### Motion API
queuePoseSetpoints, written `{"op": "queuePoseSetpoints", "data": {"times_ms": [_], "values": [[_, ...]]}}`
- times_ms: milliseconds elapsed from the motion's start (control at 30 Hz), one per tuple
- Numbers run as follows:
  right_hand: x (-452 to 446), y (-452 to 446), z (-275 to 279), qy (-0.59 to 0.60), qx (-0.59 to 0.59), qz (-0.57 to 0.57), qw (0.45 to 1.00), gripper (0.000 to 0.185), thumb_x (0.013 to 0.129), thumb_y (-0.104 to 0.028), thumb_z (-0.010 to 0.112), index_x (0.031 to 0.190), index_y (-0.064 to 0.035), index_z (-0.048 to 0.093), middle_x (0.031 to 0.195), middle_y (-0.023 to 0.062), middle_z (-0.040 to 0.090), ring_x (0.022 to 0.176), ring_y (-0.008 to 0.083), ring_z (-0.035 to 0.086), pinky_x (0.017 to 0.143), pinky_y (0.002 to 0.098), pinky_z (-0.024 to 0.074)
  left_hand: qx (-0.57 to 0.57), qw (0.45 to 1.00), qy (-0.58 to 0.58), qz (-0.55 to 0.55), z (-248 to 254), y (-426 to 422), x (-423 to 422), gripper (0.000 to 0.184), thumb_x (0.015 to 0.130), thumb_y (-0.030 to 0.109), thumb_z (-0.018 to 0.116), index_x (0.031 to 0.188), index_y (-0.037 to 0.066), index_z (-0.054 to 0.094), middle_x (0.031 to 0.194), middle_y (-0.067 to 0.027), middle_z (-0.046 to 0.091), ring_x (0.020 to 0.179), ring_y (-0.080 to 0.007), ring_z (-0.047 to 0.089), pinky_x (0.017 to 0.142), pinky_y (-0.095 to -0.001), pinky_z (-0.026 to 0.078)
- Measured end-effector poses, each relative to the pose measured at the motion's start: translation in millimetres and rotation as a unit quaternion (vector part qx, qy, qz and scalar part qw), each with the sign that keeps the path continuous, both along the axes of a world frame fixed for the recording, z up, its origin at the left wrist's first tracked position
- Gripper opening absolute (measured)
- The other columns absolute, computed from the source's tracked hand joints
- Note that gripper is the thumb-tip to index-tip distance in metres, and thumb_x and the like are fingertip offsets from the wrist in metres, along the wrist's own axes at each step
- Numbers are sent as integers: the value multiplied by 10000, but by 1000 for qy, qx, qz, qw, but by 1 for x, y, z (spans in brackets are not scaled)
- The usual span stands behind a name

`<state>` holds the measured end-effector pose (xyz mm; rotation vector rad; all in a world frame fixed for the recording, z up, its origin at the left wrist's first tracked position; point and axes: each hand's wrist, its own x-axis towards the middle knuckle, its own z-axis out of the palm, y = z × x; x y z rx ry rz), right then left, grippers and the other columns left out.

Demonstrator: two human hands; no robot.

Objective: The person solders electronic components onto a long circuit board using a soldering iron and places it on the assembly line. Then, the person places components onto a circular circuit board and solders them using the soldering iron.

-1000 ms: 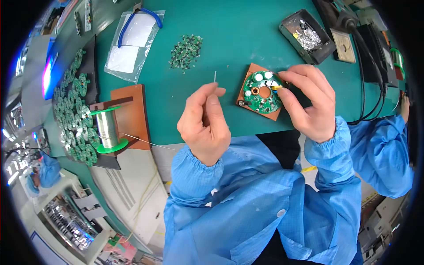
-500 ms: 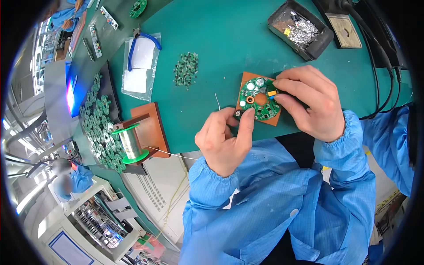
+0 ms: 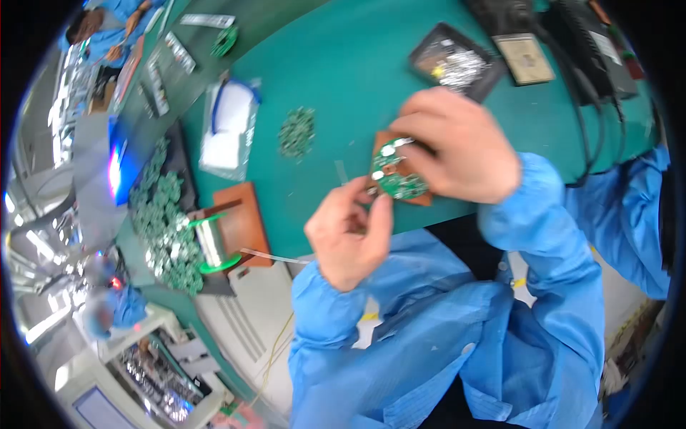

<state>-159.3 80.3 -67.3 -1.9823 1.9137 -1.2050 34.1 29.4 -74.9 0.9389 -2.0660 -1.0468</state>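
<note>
A round green circuit board (image 3: 401,187) with a centre opening lies over a brown block (image 3: 423,200), tilted a little. My left hand (image 3: 350,232) pinches the board's lower left edge between thumb and forefinger, beside a small dark part. My right hand (image 3: 457,146) is smeared by motion and reaches over the board's upper right. Its fingers are bent and bunched together, and whatever is between them is hidden. A thin pale wire strand (image 3: 340,171) rises just beyond my left fingertips.
A solder wire spool (image 3: 211,245) on a brown stand is at left, near many round boards (image 3: 168,214). Beyond lie small green pieces (image 3: 296,132) and blue-handled cutters (image 3: 246,89) on a plastic bag (image 3: 229,143). A black scrap tray (image 3: 489,89) and cables (image 3: 593,136) are right.
My right hand has moved left and inward over the board, its fingers more bunched and covering the upper right part. My left hand stays at the board's edge. The whole view has shifted slightly.
</note>
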Motion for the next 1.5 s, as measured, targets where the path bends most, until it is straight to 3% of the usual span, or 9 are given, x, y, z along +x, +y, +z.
{"op": "queuePoseSetpoints", "data": {"times_ms": [200, 333, 433, 533, 633, 667, 767, 933, 1500], "values": [[7, -10, 15, 109, 84, 38, 990, 195, 674, -40, 599, 855, -64, 667, 789, 69, 551, 758, 268, 550, 654, 380, 483, 11, 1000, 1, -28, 9, -34, 0, 247, 734, 56, 712, 960, -6, 632, 758, -71, 611, 485, -89, 482, 438, -237, 387], [8, -18, 22, 71, 47, 61, 995, 162, 639, 28, 596, 788, -6, 651, 749, 86, 545, 701, 281, 550, 596, 380, 480, 2, 995, -25, -95, 28, -55, -8, 251, 743, 99, 715, 955, -2, 626, 929, -126, 609, 617, -167, 560, 543, -285, 464], [3, -18, 38, -1, 4, 48, 999, 157, 638, 37, 598, 789, 12, 632, 740, 97, 551, 676, 290, 553, 585, 370, 465, -151, 977, -49, -142, 37, -69, -11, 353, 721, 158, 737, 1020, 5, 626, 1272, -286, 427, 1017, -367, 533, 867, -424, 454], [-13, -30, 48, -75, -58, 38, 995, 169, 649, 59, 566, 807, 26, 615, 751, 128, 568, 661, 272, 565, 588, 344, 457, -244, 962, -36, -115, 54, -79, -17, 401, 739, 177, 720, 1090, 11, 623, 1300, -301, 413, 1106, -400, 505, 918, -433, 428], [-21, -49, 55, -175, -85, 21, 981, 170, 717, 91, 529, 854, 46, 621, 789, 84, 582, 695, 136, 573, 583, 240, 456, -174, 970, 61, -156, 57, -90, -30, 390, 763, 165, 703, 1093, -21, 611, 1232, -291, 472, 1077, -374, 537, 900, -411, 440], [-23, -54, 52, -187, -119, 38, 974, 184, 754, 98, 524, 895, 47, 630, 843, 75, 580, 721, 98, 563, 586, 203, 449, -118, 965, 134, -192, 51, -92, -35, 356, 801, 118, 668, 1097, -64, 590, 1085, -248, 572, 1009, -302, 580, 858, -375, 459], [-24, -58, 42, -184, -179, 18, 966, 188, 772, 88, 544, 930, 45, 637, 884, 92, 567, 721, 100, 556, 586, 203, 446, 172, 945, 224, -163, 51, -70, -39, 283, 896, 30, 550, 1140, -115, 553, 974, -150, 649, 786, -187, 638, 686, -279, 513], [-24, -51, 33, -264, -127, 17, 956, 225, 777, 85, 579, 992, 52, 637, 950, 112, 537, 792, 121, 536, 637, 205, 435, 255, 913, 279, -154, 32, -77, -42, 296, 926, 25, 508, 1189, -111, 532, 1016, -168, 643, 701, -197, 650, 629, -276, 531], [-23, -44, 36, -237, -120, 52, 963, 222, 750, 10, 630, 967, 55, 643, 926, 145, 531, 788, 182, 494, 684, 287, 416, 427, 838, 298, -165, 29, -86, -34, 351, 965, 126, 470, 1219, -114, 498, 968, -194, 654, 626, -203, 639, 534, -288, 537]]}}
